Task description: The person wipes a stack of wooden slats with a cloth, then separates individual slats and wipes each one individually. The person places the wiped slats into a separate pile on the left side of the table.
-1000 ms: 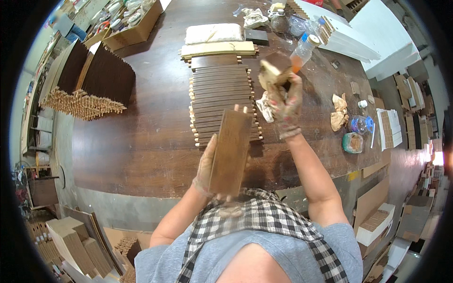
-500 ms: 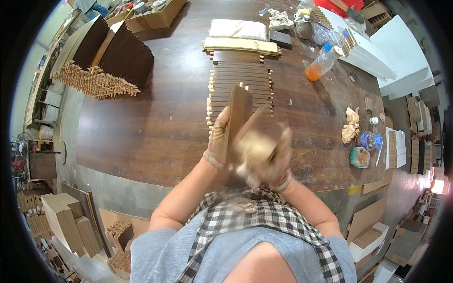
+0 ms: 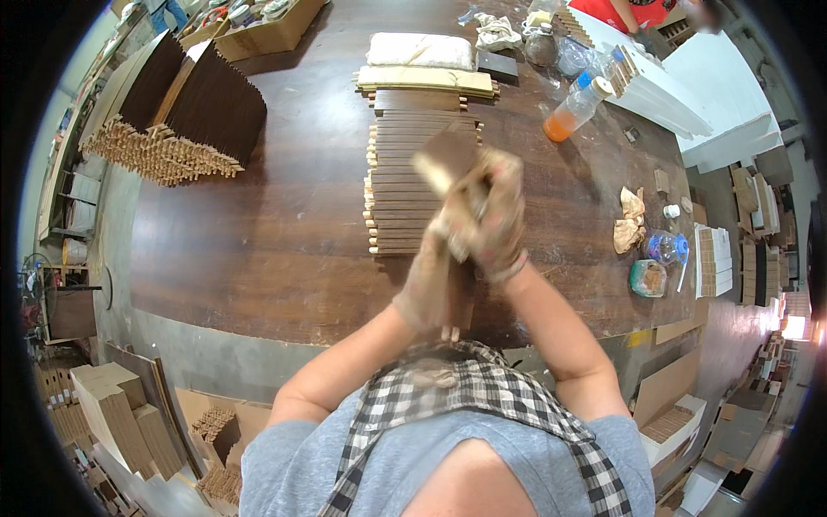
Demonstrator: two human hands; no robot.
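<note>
Both my hands wear thin, stained gloves and meet above the table, close to my apron. My left hand (image 3: 424, 284) is closed round a dark brown wooden slat (image 3: 459, 297), with pale dowel ends at its near end. Against the slat's far part, my right hand (image 3: 500, 211) is closed on a blurred flat thing (image 3: 448, 159), brown with a cream edge; its kind cannot be told. Just beyond lies a row of dark slats (image 3: 422, 194) side by side, pale dowel pegs sticking out at both ends. My hands partly cover the row's right side.
At the far left stands a tall stack of dark pegged slats (image 3: 172, 112). Pale boards (image 3: 426, 79) and a white wrapped bundle (image 3: 418, 50) lie behind the row. To the right are a bottle of orange liquid (image 3: 573, 114), a crumpled cloth (image 3: 629, 220) and a jar (image 3: 648, 278). A co-worker's red clothing (image 3: 612, 13) shows far right.
The slat's dowel ends pointed away from me and now point toward me. My right hand has moved away from my body with the blurred thing. The view has shifted slightly.
</note>
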